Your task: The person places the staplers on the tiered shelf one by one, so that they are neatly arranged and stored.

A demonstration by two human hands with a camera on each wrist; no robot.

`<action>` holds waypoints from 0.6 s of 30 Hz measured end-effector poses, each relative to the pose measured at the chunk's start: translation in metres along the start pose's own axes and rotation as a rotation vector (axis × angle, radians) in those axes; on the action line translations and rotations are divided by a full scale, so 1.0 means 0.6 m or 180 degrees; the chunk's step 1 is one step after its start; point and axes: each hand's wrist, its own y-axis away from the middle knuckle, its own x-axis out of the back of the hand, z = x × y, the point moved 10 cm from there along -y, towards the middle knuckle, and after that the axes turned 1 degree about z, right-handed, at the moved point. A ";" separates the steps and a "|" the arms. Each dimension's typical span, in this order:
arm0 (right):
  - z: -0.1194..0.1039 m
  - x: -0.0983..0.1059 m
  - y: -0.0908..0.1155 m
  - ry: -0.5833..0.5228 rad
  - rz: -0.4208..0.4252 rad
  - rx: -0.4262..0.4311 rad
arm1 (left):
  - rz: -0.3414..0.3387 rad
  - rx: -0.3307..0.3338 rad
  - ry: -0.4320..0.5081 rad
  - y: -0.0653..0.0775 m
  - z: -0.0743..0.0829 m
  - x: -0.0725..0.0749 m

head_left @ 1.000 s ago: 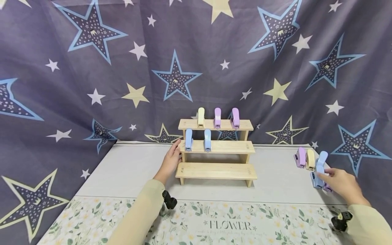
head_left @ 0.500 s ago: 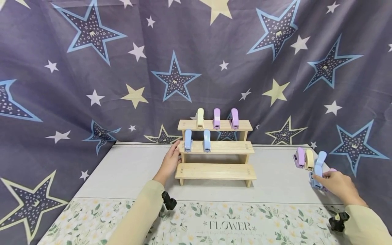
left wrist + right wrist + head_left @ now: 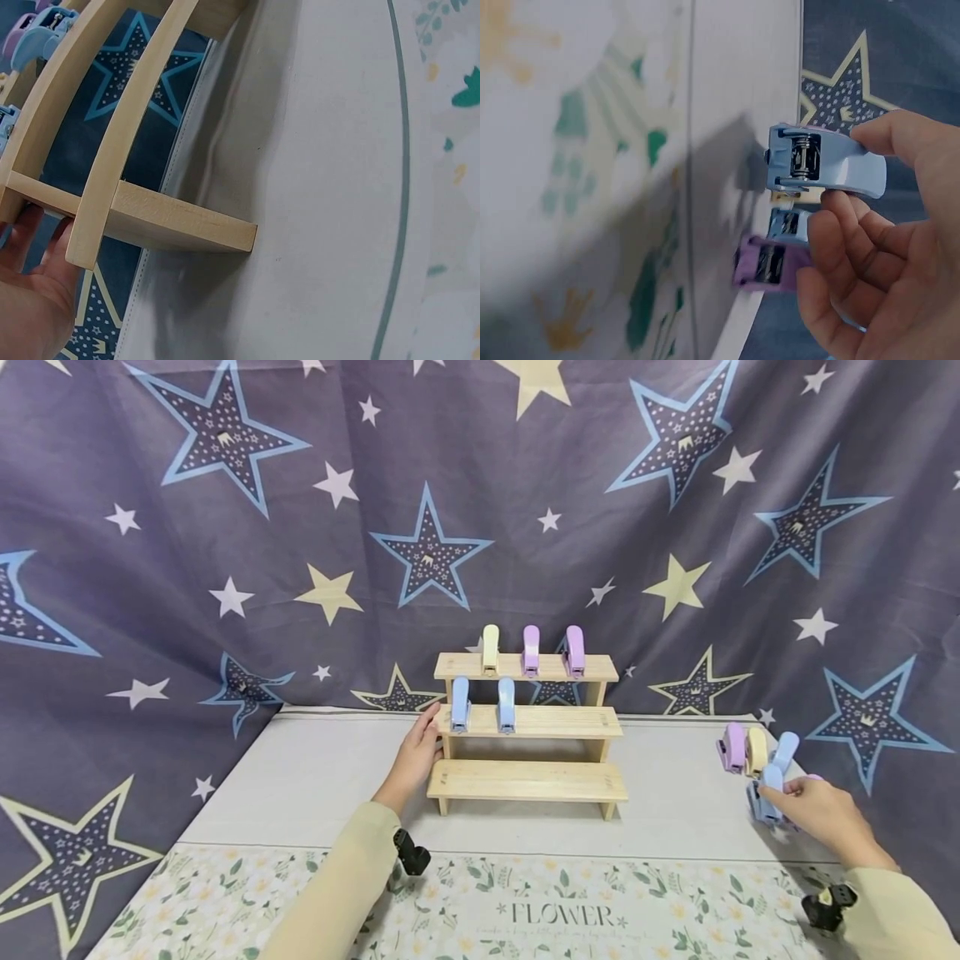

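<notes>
A three-tier wooden stand [image 3: 573, 721] is at the middle of the table. My left hand [image 3: 415, 760] grips its left side at the middle tier, fingertips partly hidden behind the wood in the left wrist view. At the right, my right hand [image 3: 828, 817] pinches a blue mini stapler [image 3: 840, 165] between thumb and fingers. Behind it stand a purple stapler [image 3: 733, 747], a yellow stapler [image 3: 756, 750] and another blue stapler [image 3: 785, 750]. A second purple stapler [image 3: 769, 264] is mostly hidden by my right hand in the head view.
The top tier bears a yellow stapler [image 3: 491, 649] and two purple ones. Two blue staplers [image 3: 506, 705] stand on the middle tier's left part. The bottom tier [image 3: 528, 779] is bare wood. A star-patterned curtain [image 3: 300, 527] hangs behind; a floral mat [image 3: 247, 893] covers the front.
My right hand has moved slightly left with the blue stapler, bringing it away from the purple one beside it. My left hand stays on the stand.
</notes>
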 end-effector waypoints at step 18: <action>-0.238 0.057 0.009 -0.0241 0.0881 0.1151 | -0.0013 0.0030 0.0074 -0.005 -0.005 -0.001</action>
